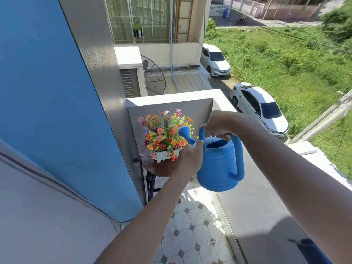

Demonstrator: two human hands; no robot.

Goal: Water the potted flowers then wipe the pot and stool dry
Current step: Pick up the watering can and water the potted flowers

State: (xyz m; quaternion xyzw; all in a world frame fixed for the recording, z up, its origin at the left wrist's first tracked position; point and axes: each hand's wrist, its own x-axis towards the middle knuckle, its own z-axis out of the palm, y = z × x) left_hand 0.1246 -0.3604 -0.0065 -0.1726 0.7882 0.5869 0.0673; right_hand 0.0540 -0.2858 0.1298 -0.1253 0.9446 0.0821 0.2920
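Note:
A blue plastic watering can (219, 162) is held in the air in front of the flowers. My right hand (219, 125) grips its top handle. My left hand (190, 158) holds the can's front side just below the spout. The spout's rose (184, 131) points up and left, touching the blooms. The orange, red and purple flowers (163, 134) stand in a small white pot (162, 155). The pot rests on a round brown stool top (162, 168) with dark metal legs (150, 185), in the balcony corner.
A blue wall (47, 111) runs along the left. A white balcony parapet (247, 197) closes the right side and the far end behind the flowers. The floor has white octagonal tiles (192, 235). Parked white cars and grass lie far below.

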